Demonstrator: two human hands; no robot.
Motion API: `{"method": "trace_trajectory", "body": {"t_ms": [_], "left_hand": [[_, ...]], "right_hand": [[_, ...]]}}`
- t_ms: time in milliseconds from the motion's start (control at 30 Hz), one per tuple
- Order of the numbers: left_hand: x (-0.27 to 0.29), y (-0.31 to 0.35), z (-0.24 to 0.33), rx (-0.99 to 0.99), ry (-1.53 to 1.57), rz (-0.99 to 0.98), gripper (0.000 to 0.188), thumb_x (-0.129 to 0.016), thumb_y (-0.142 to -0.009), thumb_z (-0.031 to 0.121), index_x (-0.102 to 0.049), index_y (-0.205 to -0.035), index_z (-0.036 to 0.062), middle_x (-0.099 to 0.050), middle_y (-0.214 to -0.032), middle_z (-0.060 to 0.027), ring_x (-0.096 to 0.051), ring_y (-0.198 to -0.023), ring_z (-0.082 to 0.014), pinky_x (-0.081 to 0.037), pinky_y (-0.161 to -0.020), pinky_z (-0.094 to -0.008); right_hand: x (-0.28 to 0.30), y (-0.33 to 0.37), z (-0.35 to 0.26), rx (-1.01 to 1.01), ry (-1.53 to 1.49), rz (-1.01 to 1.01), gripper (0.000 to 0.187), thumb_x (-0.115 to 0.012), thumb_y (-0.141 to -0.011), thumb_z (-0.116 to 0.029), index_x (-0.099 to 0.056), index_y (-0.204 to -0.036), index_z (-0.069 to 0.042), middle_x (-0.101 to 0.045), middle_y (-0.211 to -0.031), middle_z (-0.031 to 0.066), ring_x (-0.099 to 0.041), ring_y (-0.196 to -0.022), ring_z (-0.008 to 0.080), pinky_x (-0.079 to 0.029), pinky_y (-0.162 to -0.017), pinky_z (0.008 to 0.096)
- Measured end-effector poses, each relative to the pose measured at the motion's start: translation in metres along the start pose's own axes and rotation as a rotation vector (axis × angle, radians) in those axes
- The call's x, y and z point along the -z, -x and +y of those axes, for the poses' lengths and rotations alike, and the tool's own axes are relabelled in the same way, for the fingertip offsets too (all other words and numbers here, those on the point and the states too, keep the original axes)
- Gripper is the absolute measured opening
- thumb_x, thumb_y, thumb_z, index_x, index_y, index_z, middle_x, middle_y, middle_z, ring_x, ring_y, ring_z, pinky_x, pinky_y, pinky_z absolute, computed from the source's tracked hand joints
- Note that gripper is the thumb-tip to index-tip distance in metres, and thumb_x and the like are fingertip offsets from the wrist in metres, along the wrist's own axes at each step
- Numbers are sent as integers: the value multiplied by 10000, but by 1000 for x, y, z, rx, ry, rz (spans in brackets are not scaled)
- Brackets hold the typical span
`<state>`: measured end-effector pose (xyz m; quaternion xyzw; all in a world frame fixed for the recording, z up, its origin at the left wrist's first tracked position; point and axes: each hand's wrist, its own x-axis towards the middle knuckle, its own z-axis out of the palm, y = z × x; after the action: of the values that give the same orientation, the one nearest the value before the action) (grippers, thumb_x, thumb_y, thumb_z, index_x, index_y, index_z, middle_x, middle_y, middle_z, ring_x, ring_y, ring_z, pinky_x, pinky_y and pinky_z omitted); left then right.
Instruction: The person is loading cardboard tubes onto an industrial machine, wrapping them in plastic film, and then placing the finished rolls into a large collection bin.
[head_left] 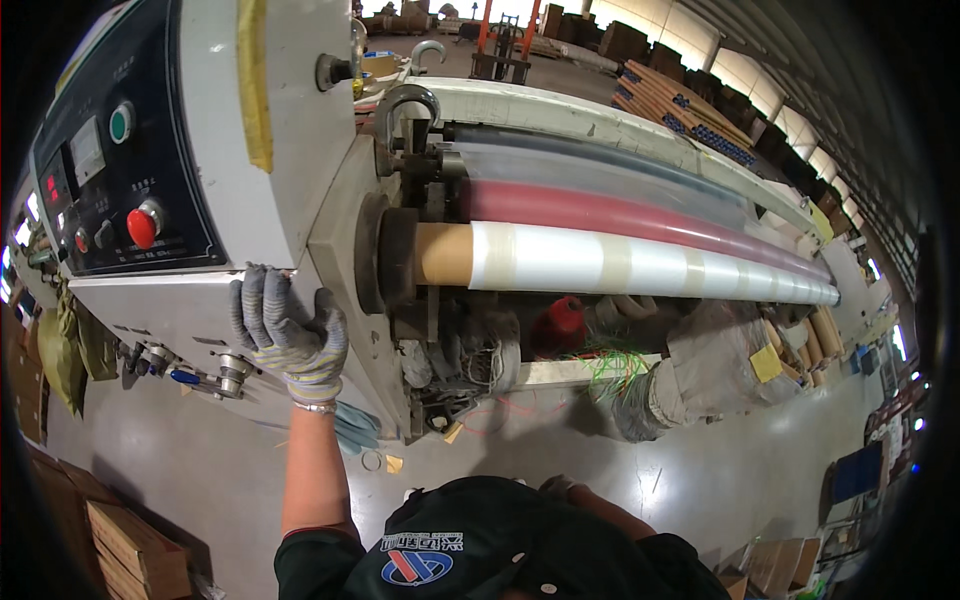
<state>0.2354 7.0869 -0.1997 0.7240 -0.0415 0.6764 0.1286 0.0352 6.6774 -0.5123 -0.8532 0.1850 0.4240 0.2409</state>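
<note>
This is a factory floor. A big film-winding machine (300,200) fills the middle, its long roller (640,265) wrapped in clear film. Left of the roller sits a control panel (120,170) with a red stop button; beyond it, stacked cardboard tubes (680,105) and a forklift (500,45).

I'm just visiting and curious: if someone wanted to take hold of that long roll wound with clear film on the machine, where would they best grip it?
Probably the bare brown cardboard core at the left end of the film roll, coming from the front. There the tube is uncovered and looks less slippery than the glossy film, though the machine's holder sits close beside it. The gloved left hand rests on the machine housing nearby.
</note>
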Motion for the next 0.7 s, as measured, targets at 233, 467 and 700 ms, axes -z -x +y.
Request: {"method": "trace_trajectory", "body": {"t_ms": [233,467,700], "left_hand": [[29,-4,-10,-10,160,-200,523,-622,-668,112,-492,-1171,51,-499,-1202,-151,-459,-1138,-357,-355,-963,-454],[73,16,-109,152,13,-132,434,-570,-750,85,-509,-1170,-1,-477,-1238,-198,-450,-1151,-359,-370,-950,-430],[99,66,-220,516,-90,-86,389,-604,-785,148,-543,-1143,11,-524,-1188,-174,-477,-1127,-316,-373,-943,-409]], "right_hand": [[35,-7,-67,145,123,31,351,-603,-782,-337,-648,-1015,-79,-645,-994,83,-589,-911,196,-435,-846,332],[80,47,-237,790,104,201,256,-534,-833,-287,-622,-951,-78,-629,-980,95,-603,-876,238,-461,-797,331],[53,168,-424,1075,19,-53,294,-557,-834,-252,-605,-1034,-42,-605,-1027,129,-593,-944,255,-453,-860,345]]}}
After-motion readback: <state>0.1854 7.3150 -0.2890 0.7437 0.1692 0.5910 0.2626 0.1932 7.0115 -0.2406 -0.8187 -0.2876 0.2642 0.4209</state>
